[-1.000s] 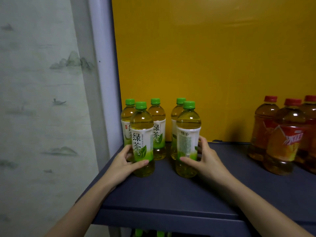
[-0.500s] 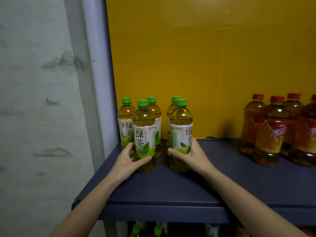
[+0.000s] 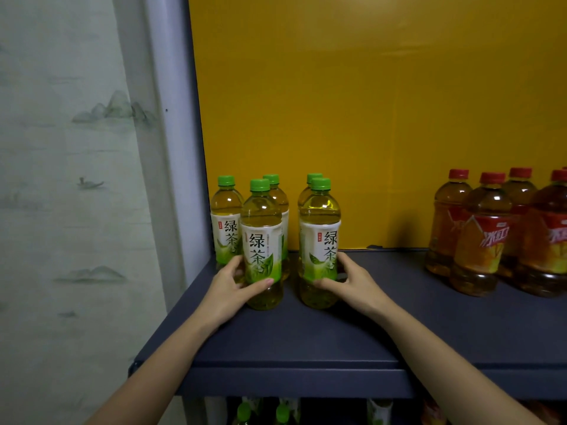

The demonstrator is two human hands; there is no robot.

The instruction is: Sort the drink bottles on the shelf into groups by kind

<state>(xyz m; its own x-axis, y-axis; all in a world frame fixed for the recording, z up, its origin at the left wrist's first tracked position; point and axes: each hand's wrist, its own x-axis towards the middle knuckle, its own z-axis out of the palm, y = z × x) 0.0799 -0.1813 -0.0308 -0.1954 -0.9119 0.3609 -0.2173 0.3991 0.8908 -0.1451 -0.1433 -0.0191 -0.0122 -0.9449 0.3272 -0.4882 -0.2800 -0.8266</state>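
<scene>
1. five green tea bottles [image 3: 260, 240] stand clustered at the shelf's [image 3: 306, 338] left end, centre of frame.
2. iced tea bottles [image 3: 481, 234] stand grouped at right frame edge, well apart.

The front-right green tea bottle [image 3: 319, 240], held in the right hand [image 3: 352, 279], was turned over the past second until its printed characters faced forward, and it moved closer to the left-hand group near the shelf's [image 3: 306, 338] left edge.
</scene>
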